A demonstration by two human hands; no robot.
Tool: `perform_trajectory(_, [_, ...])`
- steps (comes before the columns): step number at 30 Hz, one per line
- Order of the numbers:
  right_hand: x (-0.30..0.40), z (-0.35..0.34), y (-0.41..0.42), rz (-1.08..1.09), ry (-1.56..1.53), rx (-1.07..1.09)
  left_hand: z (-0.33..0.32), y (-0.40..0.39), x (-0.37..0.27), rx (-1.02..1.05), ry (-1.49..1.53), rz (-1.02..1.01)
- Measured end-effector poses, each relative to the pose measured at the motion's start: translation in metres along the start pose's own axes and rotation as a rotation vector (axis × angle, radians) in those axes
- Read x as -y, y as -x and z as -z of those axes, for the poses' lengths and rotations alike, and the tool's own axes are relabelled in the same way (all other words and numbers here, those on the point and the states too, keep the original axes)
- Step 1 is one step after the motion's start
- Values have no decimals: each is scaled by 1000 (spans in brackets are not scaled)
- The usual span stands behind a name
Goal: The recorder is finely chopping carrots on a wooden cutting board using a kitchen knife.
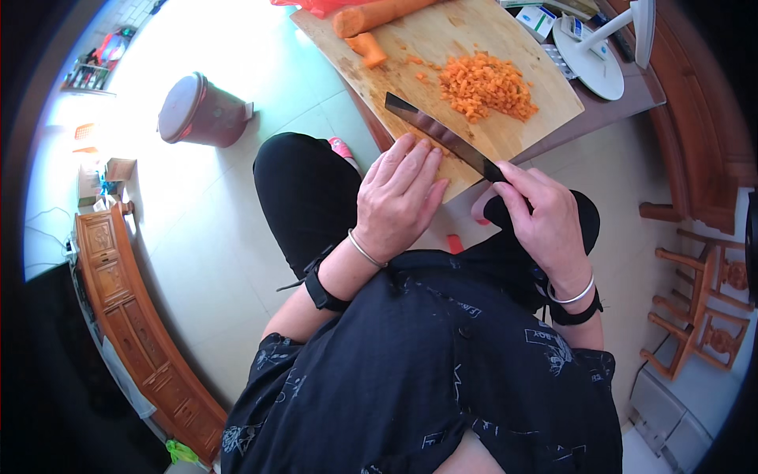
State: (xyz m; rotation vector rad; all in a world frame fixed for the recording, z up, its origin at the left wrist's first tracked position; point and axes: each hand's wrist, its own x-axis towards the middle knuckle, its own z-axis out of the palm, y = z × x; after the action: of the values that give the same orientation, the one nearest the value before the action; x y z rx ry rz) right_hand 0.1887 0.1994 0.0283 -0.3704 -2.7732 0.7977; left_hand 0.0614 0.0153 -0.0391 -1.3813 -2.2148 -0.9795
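Observation:
My right hand [542, 216] grips the dark handle of a kitchen knife [441, 133], whose blade slants across the near part of a wooden cutting board [408, 35]. My left hand [400, 189] lies on the board's near corner, fingers together, holding down orange carrot pieces [445, 152] beside the blade. Most of those pieces are hidden under the fingers. Beyond the knife sits a heap of diced carrot [487, 86]. A short carrot chunk [367, 50] and a thick peeled carrot [382, 15] lie at the board's far left.
The board rests on a dark table [633, 92], overhanging its near edge. Small boxes [536, 22] and a white round-based stand [598, 77] are at the right. A red plastic bag [314, 5] touches the far edge. A lidded brown bucket [204, 112] stands on the floor at left.

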Motion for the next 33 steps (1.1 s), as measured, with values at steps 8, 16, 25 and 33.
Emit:
perform_trajectory(8, [1, -1, 4, -7, 27, -22, -1, 0, -1, -1, 20, 13])
perform_trajectory(16, [-3, 0, 3, -41, -111, -45, -2, 1, -1, -3, 20, 15])
perform_trajectory(25, [-2, 2, 7, -127, -222, -72, 7, -12, 8, -13, 66, 10])
perform_trajectory(33, [-8, 2, 11, -141, -221, -78, 17, -47, 34, 133, 81, -62])
